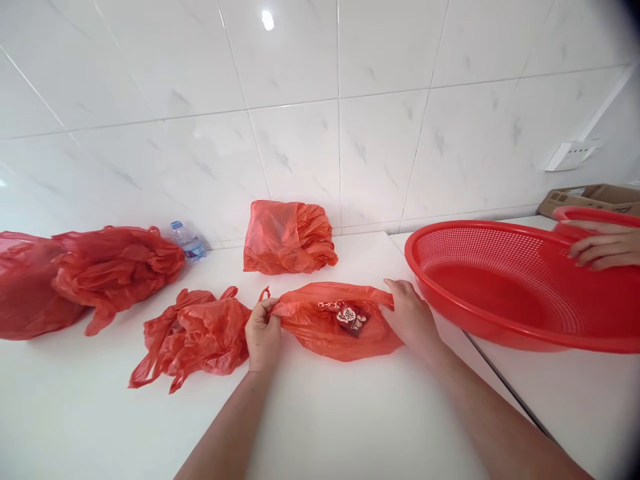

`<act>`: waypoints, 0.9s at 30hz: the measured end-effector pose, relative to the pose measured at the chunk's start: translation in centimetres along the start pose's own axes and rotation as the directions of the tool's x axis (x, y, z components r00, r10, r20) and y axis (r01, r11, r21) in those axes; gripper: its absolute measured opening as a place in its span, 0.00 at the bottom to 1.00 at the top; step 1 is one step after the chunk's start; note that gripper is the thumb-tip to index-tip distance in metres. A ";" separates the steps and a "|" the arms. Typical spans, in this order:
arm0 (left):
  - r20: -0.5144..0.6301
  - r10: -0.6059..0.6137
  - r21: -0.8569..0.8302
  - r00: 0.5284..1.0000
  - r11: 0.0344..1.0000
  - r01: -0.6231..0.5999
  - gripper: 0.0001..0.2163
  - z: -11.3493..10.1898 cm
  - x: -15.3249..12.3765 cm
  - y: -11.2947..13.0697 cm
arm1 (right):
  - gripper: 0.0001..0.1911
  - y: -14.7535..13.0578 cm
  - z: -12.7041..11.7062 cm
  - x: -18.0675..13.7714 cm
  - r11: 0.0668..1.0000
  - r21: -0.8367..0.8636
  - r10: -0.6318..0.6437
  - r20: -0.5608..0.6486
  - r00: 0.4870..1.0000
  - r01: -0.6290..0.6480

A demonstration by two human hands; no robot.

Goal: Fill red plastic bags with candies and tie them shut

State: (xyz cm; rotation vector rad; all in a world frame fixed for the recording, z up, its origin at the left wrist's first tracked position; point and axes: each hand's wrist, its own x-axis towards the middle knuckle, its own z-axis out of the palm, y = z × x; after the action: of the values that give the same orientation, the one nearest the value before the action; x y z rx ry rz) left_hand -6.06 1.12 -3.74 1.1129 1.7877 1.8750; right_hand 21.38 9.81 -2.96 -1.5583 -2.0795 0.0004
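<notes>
A thin red plastic bag (330,347) lies on the white table in front of me, its mouth spread wide. Inside it a small dark red packet (352,319) with white lettering shows, beside a white-and-red patterned piece (329,306). My left hand (263,333) pinches the bag's left edge between thumb and fingers. The right edge is gripped by my right hand (411,313), its fingers partly hidden. Just left of my left hand sits a crumpled red plastic bag (210,333) with loose handles.
A large red plastic basket (480,293) stands at the right, with another person's hand (607,243) over its far side. Red bags (120,267) lie at the left near a water bottle (188,241). A folded red bag bundle (287,237) rests by the wall. A cardboard box (590,200) is behind.
</notes>
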 end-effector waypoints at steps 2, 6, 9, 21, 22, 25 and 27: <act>0.012 0.003 -0.015 1.000 1.000 -0.003 0.08 0.0 0.0 0.2 | 0.17 0.6 -0.2 0.2 0.995 0.059 0.080 0.100 0.992 -0.086; 0.080 -0.004 -0.004 0.997 1.000 0.004 0.09 -0.1 -0.3 0.7 | 0.20 0.8 -1.0 0.5 0.883 0.365 0.165 0.343 0.925 -0.293; 0.150 -0.058 -0.084 0.987 0.994 0.071 0.11 -0.1 -0.5 0.7 | 0.22 0.1 -2.0 0.5 0.535 0.740 -0.019 0.492 0.870 -0.407; 0.285 -0.266 -0.602 0.921 0.698 0.388 0.15 -1.0 1.0 3.1 | 0.30 0.6 -6.3 1.0 0.138 0.971 -0.007 0.198 0.980 -0.195; 0.305 -0.211 -0.609 0.929 0.706 0.361 0.15 -1.1 1.0 3.6 | 0.30 0.6 -6.4 1.1 0.115 0.978 -0.002 0.173 0.985 -0.172; 0.391 -0.070 -0.623 0.918 0.714 0.320 0.15 -1.3 0.7 4.4 | 0.23 0.9 -5.3 1.5 0.049 0.991 0.065 0.121 0.990 -0.125; 0.425 -0.031 -0.600 0.905 0.739 0.307 0.15 -1.3 0.6 4.1 | 0.16 1.2 -3.9 1.7 0.006 0.989 0.187 0.146 0.972 -0.150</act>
State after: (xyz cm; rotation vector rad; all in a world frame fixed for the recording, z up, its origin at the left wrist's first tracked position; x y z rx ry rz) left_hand -6.23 -0.02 0.43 0.9098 0.8476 1.7787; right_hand 23.77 10.55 0.76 -0.7294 -1.0994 1.2969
